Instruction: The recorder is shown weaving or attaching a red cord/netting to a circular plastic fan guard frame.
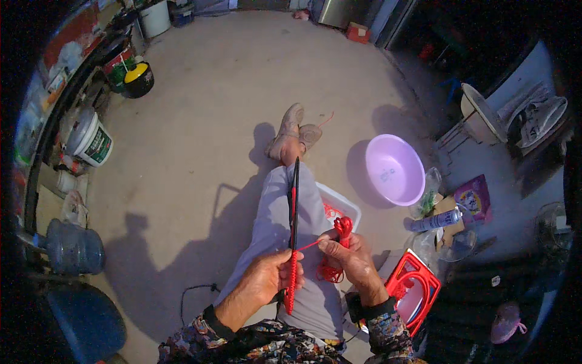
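Note:
My left hand (264,278) is closed around the lower part of a long, thin black rod (295,209), which tapers to a point at its far end. Red cord is wound tightly round its near part, making a ridged wrapping (292,285). In my right hand (356,259) is a looped bundle of red cord (343,225), pinched between thumb and fingers, with loops hanging below. A taut strand runs from the pinch to the rod. Both hands are above my grey trousers (276,209); my legs are crossed at the ankles.
A white tub (353,209) with red material stands beside my leg. To the right are a purple basin (394,170), a spray can (436,219) and a red-framed container (431,282). Along the left stand a white bucket (94,142), a water jug (76,246) and a blue seat (88,321).

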### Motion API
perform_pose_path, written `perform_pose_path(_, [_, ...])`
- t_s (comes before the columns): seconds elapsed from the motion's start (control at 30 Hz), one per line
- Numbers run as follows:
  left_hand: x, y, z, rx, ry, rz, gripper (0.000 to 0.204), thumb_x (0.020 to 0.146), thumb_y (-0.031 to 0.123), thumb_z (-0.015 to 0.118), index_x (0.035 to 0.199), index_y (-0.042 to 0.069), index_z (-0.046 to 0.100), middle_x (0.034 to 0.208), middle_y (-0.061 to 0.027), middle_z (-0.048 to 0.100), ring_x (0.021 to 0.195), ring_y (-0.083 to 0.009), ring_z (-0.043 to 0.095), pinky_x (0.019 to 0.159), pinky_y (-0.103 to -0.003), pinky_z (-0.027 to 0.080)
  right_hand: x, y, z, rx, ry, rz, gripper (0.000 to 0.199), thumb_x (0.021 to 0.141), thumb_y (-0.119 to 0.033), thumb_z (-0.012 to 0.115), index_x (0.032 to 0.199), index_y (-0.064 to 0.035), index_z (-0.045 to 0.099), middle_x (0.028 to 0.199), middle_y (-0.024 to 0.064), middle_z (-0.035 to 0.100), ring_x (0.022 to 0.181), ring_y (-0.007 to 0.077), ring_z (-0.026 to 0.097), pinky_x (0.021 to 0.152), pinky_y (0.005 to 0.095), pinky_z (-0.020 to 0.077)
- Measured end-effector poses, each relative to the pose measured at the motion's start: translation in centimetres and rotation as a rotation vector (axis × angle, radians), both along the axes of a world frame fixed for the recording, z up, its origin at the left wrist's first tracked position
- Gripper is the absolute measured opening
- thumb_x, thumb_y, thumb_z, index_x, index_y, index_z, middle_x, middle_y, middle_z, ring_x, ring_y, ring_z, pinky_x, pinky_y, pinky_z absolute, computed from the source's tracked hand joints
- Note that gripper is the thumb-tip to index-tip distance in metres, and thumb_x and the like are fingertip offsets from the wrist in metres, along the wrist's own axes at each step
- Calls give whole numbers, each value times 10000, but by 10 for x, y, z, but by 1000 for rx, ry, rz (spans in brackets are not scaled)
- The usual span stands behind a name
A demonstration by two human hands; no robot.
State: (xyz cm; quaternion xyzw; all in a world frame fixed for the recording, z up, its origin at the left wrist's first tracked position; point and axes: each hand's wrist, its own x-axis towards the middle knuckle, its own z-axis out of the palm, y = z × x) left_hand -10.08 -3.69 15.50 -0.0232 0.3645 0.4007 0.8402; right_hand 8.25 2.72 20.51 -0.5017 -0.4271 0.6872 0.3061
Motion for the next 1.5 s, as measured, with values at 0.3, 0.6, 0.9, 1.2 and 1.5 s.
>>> perform_pose_path(0.3, [0, 1, -5, 23, -23, -6, 328, 857, 311, 559, 979, 8, 585, 780, -108, 622, 659, -260, 623, 658, -373, 513, 6, 2, -8, -2, 191, 17, 115, 805, -118, 673, 870, -30, 637, 710, -39, 573, 590, 46, 480, 501, 200, 357])
perform_pose_path(0.6, [-15, 12, 13, 219, 380, -17, 267, 855, 236, 574, 969, -4, 593, 787, -108, 634, 695, -247, 635, 601, -400, 528, 13, 25, -14, 361, -277, 112, 271, 825, -198, 638, 1010, -26, 541, 737, 13, 590, 621, 172, 541, 559, 327, 434])
perform_pose_path(0.9, [-13, 44, 54, 1201, 1506, 217, 295, 821, 103, 591, 1083, -34, 573, 911, -120, 615, 803, -236, 599, 717, -301, 472, -37, 44, 31, 1200, -774, 569, 203, 770, -178, 629, 826, -46, 485, 695, 132, 542, 664, 316, 561, 574, 410, 419])
perform_pose_path(1.2, [-24, 21, 4, 439, 686, 348, 190, 859, 121, 570, 983, -22, 584, 734, -57, 604, 614, -138, 585, 546, -268, 480, -26, 11, 3, 1170, -494, 26, 156, 804, -107, 615, 930, -23, 577, 733, 111, 562, 654, 268, 547, 601, 338, 439])
perform_pose_path(1.5, [6, -14, -11, 282, 536, 150, 153, 834, 114, 562, 941, 6, 579, 780, -72, 633, 608, -140, 605, 519, -269, 483, -4, -40, -43, 124, 67, 254, 152, 909, -169, 554, 963, -32, 589, 777, -3, 583, 674, 54, 514, 582, 211, 428])
